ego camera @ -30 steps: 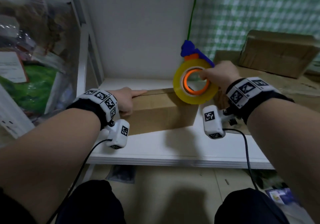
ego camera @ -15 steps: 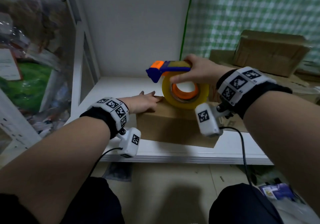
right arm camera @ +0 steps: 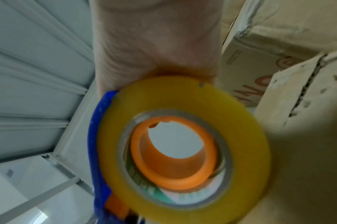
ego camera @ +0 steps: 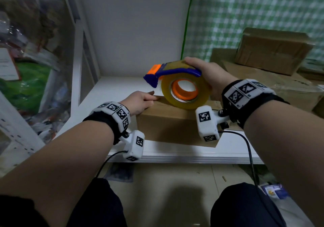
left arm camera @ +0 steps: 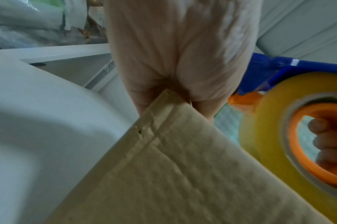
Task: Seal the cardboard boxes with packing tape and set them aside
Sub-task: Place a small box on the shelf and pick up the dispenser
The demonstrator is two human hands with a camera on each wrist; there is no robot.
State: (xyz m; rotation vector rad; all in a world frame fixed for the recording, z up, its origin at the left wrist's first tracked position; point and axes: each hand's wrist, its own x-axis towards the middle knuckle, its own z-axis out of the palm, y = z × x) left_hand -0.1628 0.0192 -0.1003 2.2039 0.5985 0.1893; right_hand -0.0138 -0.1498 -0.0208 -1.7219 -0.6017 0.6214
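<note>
A small brown cardboard box lies on the white shelf. My left hand rests on the box's top left corner with straight fingers, holding it down. My right hand grips a tape dispenser with a blue frame, an orange core and a yellow roll of packing tape. The roll hovers over the box's top, its blue and orange cutter end pointing left toward my left hand.
Several larger cardboard boxes are stacked at the right, close behind my right hand. A white wall closes the back, a white frame stands at the left with plastic bags beyond. The floor lies below the shelf edge.
My right hand has turned the dispenser from upright to nearly flat and brought it down and left over the box. My left hand has stayed on the box's left corner.
</note>
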